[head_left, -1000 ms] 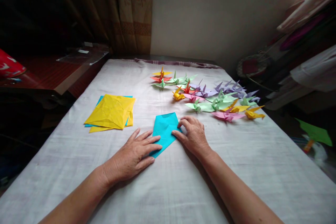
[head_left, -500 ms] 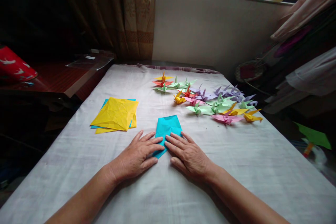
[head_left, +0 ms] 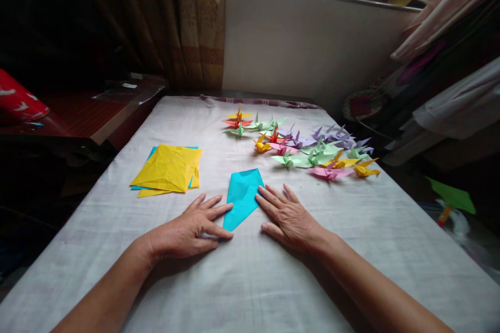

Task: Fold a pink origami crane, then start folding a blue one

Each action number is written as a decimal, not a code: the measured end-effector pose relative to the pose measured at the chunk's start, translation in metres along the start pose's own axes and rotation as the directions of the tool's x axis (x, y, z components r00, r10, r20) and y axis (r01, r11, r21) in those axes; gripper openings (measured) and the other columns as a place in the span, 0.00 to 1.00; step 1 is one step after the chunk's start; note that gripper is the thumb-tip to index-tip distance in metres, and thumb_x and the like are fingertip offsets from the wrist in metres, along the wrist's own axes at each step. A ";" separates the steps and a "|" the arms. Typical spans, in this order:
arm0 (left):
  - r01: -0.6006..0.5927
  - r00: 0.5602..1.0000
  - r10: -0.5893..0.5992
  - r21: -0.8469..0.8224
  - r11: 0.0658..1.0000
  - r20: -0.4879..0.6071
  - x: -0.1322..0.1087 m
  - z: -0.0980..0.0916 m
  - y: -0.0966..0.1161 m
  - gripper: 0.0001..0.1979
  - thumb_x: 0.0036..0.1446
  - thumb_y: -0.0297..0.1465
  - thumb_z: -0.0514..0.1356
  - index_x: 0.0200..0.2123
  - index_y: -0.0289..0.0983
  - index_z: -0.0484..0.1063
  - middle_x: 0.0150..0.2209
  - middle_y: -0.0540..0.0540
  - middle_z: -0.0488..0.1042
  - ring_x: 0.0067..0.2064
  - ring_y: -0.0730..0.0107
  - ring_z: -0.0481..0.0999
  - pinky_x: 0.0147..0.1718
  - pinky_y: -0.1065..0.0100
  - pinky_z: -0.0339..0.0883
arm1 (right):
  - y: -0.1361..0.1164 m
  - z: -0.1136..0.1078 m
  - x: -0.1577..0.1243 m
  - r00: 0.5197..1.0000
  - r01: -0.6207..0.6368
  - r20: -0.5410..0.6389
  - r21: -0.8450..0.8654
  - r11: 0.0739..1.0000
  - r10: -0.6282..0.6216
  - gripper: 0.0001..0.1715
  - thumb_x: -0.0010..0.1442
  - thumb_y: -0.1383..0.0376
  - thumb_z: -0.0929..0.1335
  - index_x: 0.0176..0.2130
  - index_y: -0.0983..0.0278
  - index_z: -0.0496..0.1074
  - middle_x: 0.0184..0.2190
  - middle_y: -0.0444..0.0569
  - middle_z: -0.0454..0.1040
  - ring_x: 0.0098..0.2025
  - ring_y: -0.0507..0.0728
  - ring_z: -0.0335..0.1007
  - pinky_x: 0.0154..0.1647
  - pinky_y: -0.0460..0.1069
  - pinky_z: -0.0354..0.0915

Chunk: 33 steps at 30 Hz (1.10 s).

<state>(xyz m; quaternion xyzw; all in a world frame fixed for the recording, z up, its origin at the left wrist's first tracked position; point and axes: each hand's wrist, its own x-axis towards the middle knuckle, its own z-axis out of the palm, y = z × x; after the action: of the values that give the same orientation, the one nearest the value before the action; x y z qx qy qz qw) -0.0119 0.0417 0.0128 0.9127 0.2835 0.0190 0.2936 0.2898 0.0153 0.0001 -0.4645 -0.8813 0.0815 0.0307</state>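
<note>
A folded sheet of blue origami paper (head_left: 244,195) lies flat on the white cloth, kite-shaped, with its narrow point towards me. My left hand (head_left: 195,225) rests palm down at its left side, fingers spread, with fingertips touching the left edge and the near point. On the other side, my right hand (head_left: 287,217) lies flat with its fingers stretched out, fingertips at the paper's right edge. Neither hand grips anything. To the left sits a stack of yellow and blue folded papers (head_left: 167,169).
Several folded paper cranes (head_left: 316,153) in mixed colours stand at the back right of the cloth-covered table (head_left: 219,291). A dark wooden desk (head_left: 78,119) adjoins on the left, bearing a red container (head_left: 19,99). Clothes (head_left: 461,99) hang at the right.
My hands have moved apart, off the middle of the blue paper to its edges, uncovering more of it. The whole view has shifted slightly.
</note>
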 end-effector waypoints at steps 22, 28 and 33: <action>0.059 0.995 -0.053 -0.066 0.996 0.085 0.001 -0.008 0.000 0.12 0.64 0.36 0.59 0.47 0.54 0.79 0.69 0.50 0.56 0.72 0.43 0.43 0.65 0.33 0.33 | 0.009 0.006 0.011 0.986 -0.163 0.010 -0.048 0.985 0.163 0.35 0.70 0.52 0.58 0.69 0.64 0.54 0.70 0.58 0.50 0.72 0.66 0.44 0.68 0.70 0.45; 0.087 0.996 -0.085 -0.060 0.994 0.033 0.002 -0.007 0.004 0.12 0.66 0.38 0.57 0.39 0.50 0.82 0.67 0.52 0.60 0.71 0.46 0.47 0.65 0.34 0.35 | -0.007 -0.005 0.035 0.956 -0.223 -0.189 0.024 0.974 0.224 0.28 0.67 0.50 0.63 0.58 0.62 0.70 0.60 0.59 0.69 0.61 0.65 0.65 0.61 0.61 0.58; 0.070 0.998 -0.070 -0.044 0.997 0.003 0.003 -0.005 0.003 0.11 0.65 0.38 0.58 0.34 0.48 0.82 0.66 0.51 0.62 0.71 0.45 0.50 0.64 0.34 0.39 | -0.008 -0.013 0.051 0.946 -0.243 -0.215 0.029 0.970 0.243 0.24 0.59 0.49 0.70 0.48 0.62 0.77 0.56 0.59 0.72 0.57 0.66 0.67 0.56 0.59 0.61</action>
<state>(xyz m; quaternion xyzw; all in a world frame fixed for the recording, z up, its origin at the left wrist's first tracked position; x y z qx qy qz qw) -0.0089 0.0439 0.0186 0.8957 0.3145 0.0144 0.3141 0.2560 0.0545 0.0137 -0.5754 -0.8087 0.0343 0.1169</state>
